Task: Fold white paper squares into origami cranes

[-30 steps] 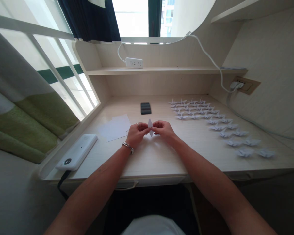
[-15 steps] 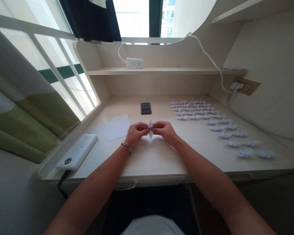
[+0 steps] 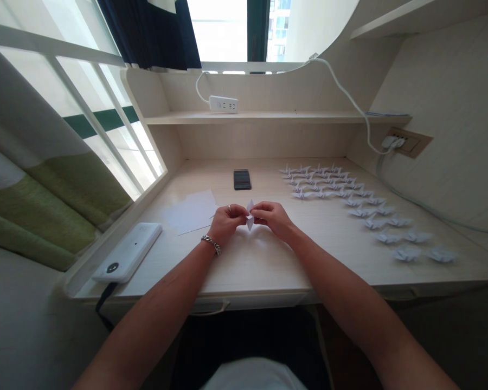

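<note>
A small piece of folded white paper [image 3: 250, 221] is pinched between my two hands, just above the desk [image 3: 260, 265]. My left hand [image 3: 228, 221], with a ring and a chain bracelet at the wrist, is closed on its left side. From the right, my right hand [image 3: 271, 216] grips it with thumb and fingers. Pointed ends of the paper stick out above and below the fingertips; its middle is partly hidden by them. To the left of my left hand lie white paper sheets [image 3: 193, 212].
Rows of folded paper cranes [image 3: 329, 184] stand on the right side. A dark rectangular object [image 3: 242, 180] lies behind my hands. At the left edge is a white device [image 3: 129, 253] with a black strap. A power strip [image 3: 223, 104] sits on the shelf [image 3: 264, 117].
The folded paper has shifted slightly between my fingers, and its lower part now looks more opened out. My right fingers have moved a little; both arms stay in place.
</note>
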### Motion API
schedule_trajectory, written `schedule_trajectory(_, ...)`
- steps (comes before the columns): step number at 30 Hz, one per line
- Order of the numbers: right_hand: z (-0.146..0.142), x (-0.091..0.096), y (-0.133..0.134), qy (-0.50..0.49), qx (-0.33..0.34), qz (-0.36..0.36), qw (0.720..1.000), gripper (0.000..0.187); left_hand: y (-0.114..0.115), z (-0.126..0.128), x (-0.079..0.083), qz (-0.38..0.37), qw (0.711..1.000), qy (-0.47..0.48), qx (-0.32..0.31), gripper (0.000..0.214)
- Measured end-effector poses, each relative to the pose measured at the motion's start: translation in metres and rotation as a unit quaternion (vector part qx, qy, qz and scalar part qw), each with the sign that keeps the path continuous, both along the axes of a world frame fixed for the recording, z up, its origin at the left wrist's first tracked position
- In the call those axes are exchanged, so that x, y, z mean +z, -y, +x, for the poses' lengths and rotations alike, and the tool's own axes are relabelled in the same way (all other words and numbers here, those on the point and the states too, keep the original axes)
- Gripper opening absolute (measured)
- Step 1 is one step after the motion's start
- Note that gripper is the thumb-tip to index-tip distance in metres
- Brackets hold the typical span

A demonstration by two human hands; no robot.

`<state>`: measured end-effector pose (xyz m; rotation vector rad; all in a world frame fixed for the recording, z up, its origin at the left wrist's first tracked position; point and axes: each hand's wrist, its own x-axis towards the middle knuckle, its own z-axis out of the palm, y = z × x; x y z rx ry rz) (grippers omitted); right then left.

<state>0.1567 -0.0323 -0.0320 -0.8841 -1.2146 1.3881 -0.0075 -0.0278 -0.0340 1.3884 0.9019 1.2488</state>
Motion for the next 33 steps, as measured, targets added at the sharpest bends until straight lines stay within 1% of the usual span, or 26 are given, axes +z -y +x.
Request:
schedule_trajectory(5,0.0003,-0.0046,-0.0033,0.044,-0.037,0.041,0.997,0.019,-0.0006,0.0002,0.0005,-0.012,1.0,-0.005,0.015,0.018)
schedule_trajectory(8,0.0002,-0.0059,-0.005,0.069,-0.057,0.066,0.994,0.019,-0.002,0.0,-0.0004,-0.014,0.999,-0.011,0.027,0.023)
schedule_trajectory(12,-0.0005,-0.0054,-0.0051,0.08,-0.066,0.076,0.992,0.02,-0.0043,-0.0009,-0.0023,-0.006,0.998,-0.04,0.043,0.027)
schedule_trajectory(19,-0.0009,-0.0055,-0.0049,0.073,-0.06,0.067,0.993,0.023,-0.0062,-0.0008,-0.0041,0.0,0.998,-0.042,0.043,0.024)
schedule_trajectory(27,-0.0013,-0.0056,-0.0057,0.032,-0.061,0.056,0.996,0.031,-0.0051,0.0013,-0.0037,0.019,0.999,-0.022,0.041,0.025)
schedule_trajectory(30,-0.0033,-0.0037,-0.0044,0.003,-0.061,0.03,0.998,0.036,-0.0052,0.0025,-0.0044,0.043,0.998,0.0,0.043,0.026)
schedule_trajectory(33,-0.0052,-0.0034,-0.0035,-0.002,-0.056,0.008,0.998,0.039,-0.0038,0.0038,-0.0043,0.064,0.997,-0.002,0.052,0.027)
